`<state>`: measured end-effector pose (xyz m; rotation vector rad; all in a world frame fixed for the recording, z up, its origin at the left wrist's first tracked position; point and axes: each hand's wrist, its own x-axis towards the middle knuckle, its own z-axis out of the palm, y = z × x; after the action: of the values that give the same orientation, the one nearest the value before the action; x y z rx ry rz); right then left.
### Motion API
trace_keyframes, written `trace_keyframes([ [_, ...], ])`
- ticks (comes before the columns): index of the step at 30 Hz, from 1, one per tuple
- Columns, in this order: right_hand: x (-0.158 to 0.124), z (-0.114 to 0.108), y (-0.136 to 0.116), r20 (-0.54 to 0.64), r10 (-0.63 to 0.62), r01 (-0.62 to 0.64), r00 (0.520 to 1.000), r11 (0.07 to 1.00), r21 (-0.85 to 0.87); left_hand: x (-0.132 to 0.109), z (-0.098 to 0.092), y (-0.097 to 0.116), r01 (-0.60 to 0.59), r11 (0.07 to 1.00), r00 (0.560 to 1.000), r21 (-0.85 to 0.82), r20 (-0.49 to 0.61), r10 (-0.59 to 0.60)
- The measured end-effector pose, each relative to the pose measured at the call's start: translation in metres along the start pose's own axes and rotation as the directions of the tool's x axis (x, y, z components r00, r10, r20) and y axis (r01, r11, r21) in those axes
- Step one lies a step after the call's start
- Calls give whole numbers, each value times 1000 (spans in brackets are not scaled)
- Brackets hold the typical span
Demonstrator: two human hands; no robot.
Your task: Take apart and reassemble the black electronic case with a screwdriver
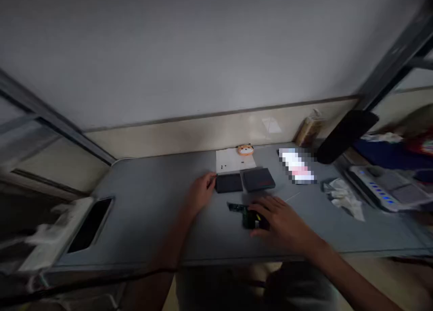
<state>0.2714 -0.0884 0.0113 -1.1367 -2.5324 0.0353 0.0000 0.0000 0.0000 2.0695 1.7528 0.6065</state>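
The fingers of my left hand [202,191] are curled at the left edge of a shallow black case half [229,183] lying on the desk. Right beside it lies another dark case piece [259,179] with faint red marking. My right hand [279,218] is wrapped over the right side of a green circuit board [248,216] with a dark block and a small yellow mark. A narrow strip of the board sticks out to the left. The palm hides its right part, and the picture is blurred there.
Behind the case pieces, a white paper sheet [226,158] carries several tiny dark bits and an orange animal-face item [245,149]. To the right are a lit phone [297,166], crumpled tissue [343,197], a black cylinder [347,136] and a grey device with blue lights [385,189]. A dark tablet-like object [90,224] lies left.
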Motion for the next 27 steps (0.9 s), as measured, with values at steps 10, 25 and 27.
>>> trace_keyframes([
  [10,63,-17,19,-214,-97,101,972,995,7,3,6,-5,-55,998,998,-23,-42,53],
  [25,92,17,41,7,-32,32,999,997,73,7,16,-27,-257,966,963,20,-80,258],
  [27,92,18,42,-22,-44,46,999,995,85,6,17,-29,-268,963,960,35,-74,270],
])
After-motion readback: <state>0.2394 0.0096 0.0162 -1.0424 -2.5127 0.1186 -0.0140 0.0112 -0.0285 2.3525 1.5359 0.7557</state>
